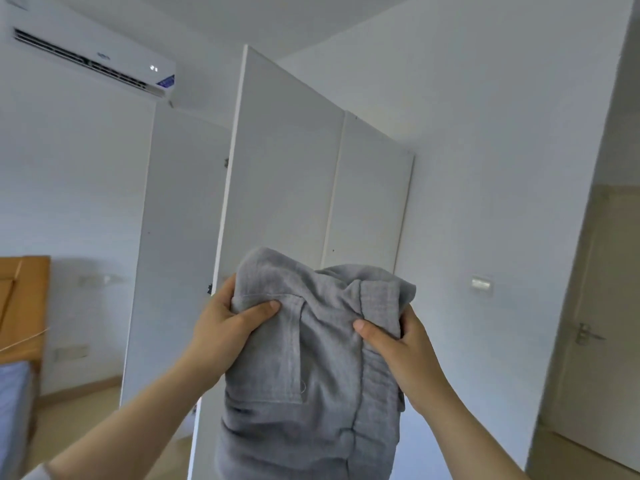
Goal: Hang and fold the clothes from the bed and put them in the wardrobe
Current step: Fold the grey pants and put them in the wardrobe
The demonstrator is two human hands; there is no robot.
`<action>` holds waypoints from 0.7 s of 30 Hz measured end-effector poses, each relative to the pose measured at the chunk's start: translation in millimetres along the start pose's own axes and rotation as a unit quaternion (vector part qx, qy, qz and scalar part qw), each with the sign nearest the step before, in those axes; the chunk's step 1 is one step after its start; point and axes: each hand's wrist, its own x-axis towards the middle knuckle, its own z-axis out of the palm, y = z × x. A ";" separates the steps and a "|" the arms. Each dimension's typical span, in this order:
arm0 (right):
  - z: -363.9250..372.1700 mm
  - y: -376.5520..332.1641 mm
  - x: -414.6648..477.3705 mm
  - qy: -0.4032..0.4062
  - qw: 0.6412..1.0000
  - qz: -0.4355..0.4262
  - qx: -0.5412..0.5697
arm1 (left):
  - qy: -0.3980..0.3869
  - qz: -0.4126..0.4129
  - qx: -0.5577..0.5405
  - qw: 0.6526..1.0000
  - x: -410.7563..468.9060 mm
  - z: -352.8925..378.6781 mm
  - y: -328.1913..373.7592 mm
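Both hands, left hand point(221, 327) and right hand point(398, 341), grip grey clothes point(311, 375) before the white wardrobe door point(277, 174); bed point(14, 393) far left.

Soft, cool, dimmish light is filling the room pretty evenly. The wide lens is bending the wardrobe doors point(284, 168) near the edges, and everything's looking slightly smeary.

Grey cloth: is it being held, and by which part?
Yes. The left hand grips the grey garment at its upper left edge, the right hand at its upper right, thumbs pressed on the front.
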 end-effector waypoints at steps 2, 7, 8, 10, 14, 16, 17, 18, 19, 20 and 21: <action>12.5 17.4 26.4 -0.029 0.999 -0.010 0.007 | 0.015 0.013 0.017 1.000 19.4 -6.6 -12.5; 48.8 59.9 95.2 -0.097 0.994 -0.027 0.040 | 0.082 0.012 0.065 0.994 61.6 -27.8 -41.0; 57.3 66.7 109.2 -0.107 0.993 -0.031 0.048 | 0.096 0.008 0.074 0.993 69.4 -32.9 -45.2; 76.2 78.1 137.4 -0.129 0.989 -0.035 0.067 | 0.122 0.009 0.097 0.988 84.0 -42.4 -50.0; 124.0 95.3 182.7 -0.186 0.977 -0.052 0.096 | 0.183 0.018 0.141 0.973 103.0 -69.9 -57.3; 151.6 101.3 197.2 -0.209 0.970 -0.059 0.112 | 0.209 0.014 0.164 0.964 109.8 -87.8 -59.6; 166.0 104.1 202.7 -0.220 0.966 -0.062 0.121 | 0.223 0.012 0.174 0.959 112.4 -97.9 -61.1; 180.8 105.8 207.4 -0.231 0.962 -0.063 0.129 | 0.235 0.009 0.184 0.954 114.5 -108.9 -61.9; 195.9 106.7 211.9 -0.240 0.959 -0.064 0.135 | 0.245 0.008 0.190 0.951 116.9 -120.3 -62.3; 211.3 106.9 216.4 -0.248 0.956 -0.066 0.140 | 0.252 0.009 0.195 0.948 120.0 -132.3 -62.5; 227.5 106.5 221.0 -0.256 0.953 -0.069 0.146 | 0.258 0.012 0.200 0.945 123.1 -146.1 -63.0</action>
